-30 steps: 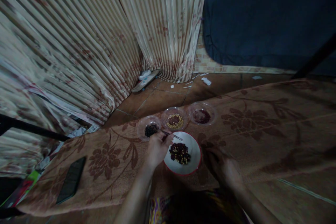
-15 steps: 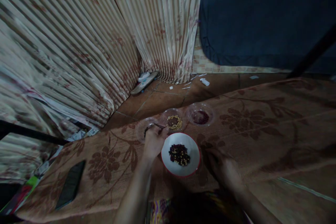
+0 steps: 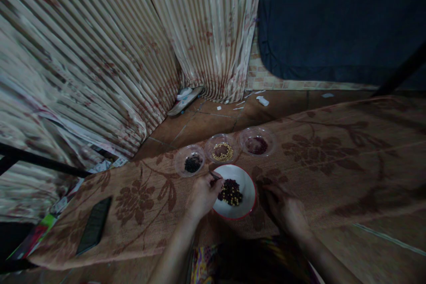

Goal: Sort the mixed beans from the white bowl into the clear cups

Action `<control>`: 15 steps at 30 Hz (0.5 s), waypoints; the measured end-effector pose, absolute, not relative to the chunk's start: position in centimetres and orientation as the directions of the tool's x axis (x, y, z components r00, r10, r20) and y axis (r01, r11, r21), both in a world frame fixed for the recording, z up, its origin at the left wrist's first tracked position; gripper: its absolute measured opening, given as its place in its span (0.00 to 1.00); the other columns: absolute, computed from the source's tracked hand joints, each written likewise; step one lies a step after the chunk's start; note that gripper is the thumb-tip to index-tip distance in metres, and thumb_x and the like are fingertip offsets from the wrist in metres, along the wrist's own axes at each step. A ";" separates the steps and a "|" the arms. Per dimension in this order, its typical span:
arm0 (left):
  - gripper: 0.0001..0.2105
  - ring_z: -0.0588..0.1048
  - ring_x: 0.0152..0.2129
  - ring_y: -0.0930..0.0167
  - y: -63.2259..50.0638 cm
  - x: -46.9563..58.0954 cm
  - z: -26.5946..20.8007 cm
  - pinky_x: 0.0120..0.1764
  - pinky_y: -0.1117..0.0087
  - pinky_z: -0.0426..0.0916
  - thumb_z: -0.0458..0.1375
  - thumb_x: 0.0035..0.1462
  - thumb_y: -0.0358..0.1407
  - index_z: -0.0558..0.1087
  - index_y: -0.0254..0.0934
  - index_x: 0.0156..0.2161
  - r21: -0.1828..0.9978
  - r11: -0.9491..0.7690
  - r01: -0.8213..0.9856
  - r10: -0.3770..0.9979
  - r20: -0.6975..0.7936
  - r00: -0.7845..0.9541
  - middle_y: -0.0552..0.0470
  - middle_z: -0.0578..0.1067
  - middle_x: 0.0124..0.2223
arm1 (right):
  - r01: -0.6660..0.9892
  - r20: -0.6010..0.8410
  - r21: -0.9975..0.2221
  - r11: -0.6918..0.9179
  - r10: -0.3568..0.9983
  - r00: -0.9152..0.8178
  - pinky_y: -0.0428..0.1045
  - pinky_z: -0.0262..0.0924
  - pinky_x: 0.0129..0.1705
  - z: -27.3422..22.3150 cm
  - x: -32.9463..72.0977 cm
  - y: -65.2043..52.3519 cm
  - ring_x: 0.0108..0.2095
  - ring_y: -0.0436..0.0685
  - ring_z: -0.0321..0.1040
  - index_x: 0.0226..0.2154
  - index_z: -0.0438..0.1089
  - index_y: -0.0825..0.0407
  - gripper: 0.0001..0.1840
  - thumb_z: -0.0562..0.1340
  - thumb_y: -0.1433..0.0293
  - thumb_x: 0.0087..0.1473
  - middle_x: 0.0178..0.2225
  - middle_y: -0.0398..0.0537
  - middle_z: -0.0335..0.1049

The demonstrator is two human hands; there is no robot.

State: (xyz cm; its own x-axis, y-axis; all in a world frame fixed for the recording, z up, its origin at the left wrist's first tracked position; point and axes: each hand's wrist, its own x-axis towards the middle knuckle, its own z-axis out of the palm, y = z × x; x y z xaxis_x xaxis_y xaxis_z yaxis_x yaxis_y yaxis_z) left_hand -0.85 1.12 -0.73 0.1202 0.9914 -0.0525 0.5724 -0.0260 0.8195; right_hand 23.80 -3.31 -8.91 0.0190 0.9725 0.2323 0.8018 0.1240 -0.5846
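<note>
A white bowl with a red rim (image 3: 248,195) holds a mixed heap of dark and yellow beans (image 3: 232,193). At its left rim is my left hand (image 3: 206,193), fingers pinched around a thin dark stick-like tool (image 3: 214,175), close to the heap. My right hand (image 3: 286,208) rests low to the right of the bowl; its fingers lie in deep shadow. Beyond the bowl stand three clear plastic bowls: one with black beans (image 3: 192,163), one with yellow beans (image 3: 222,152), one with dark red beans (image 3: 258,145).
A brown flowered cloth (image 3: 149,226) covers the low surface. A dark phone (image 3: 95,225) lies on it at the left. Behind are striped curtains (image 3: 206,31), a tiled floor with a sandal (image 3: 184,101) and white scraps, and a dark blue covering (image 3: 333,22).
My left hand has moved from over the black beans' bowl to the left rim of the white bowl, tool still in its fingers. My right hand stays about where it was.
</note>
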 end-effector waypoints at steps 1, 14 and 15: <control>0.09 0.74 0.24 0.72 1.1 -0.8 -0.8 0.28 0.75 0.66 0.55 0.58 0.39 0.75 0.37 0.35 0.819 -0.023 0.573 0.993 -0.049 0.110 0.53 0.75 0.26 | 0.804 0.233 -0.581 0.125 0.972 0.017 0.49 0.63 0.39 -8.9 23.8 -3.3 0.37 0.55 0.71 0.39 0.73 0.47 0.15 0.51 0.64 0.60 0.41 0.47 0.73; 0.08 0.72 0.21 0.72 1.0 0.2 0.1 0.27 0.75 0.63 0.56 0.55 0.36 0.75 0.37 0.30 0.800 -0.009 0.600 0.994 -0.057 0.091 0.55 0.74 0.23 | 0.810 0.234 -0.572 0.134 0.972 0.004 0.48 0.63 0.40 -9.0 23.9 -3.2 0.37 0.54 0.72 0.40 0.74 0.47 0.15 0.52 0.66 0.59 0.41 0.46 0.74; 0.07 0.72 0.21 0.72 1.0 0.2 0.1 0.27 0.75 0.63 0.56 0.55 0.36 0.75 0.37 0.30 0.800 -0.006 0.600 0.994 -0.059 0.088 0.55 0.74 0.23 | 0.809 0.239 -0.571 0.139 0.971 0.002 0.48 0.63 0.40 -9.1 24.0 -3.2 0.37 0.54 0.72 0.40 0.74 0.47 0.15 0.52 0.66 0.59 0.41 0.46 0.74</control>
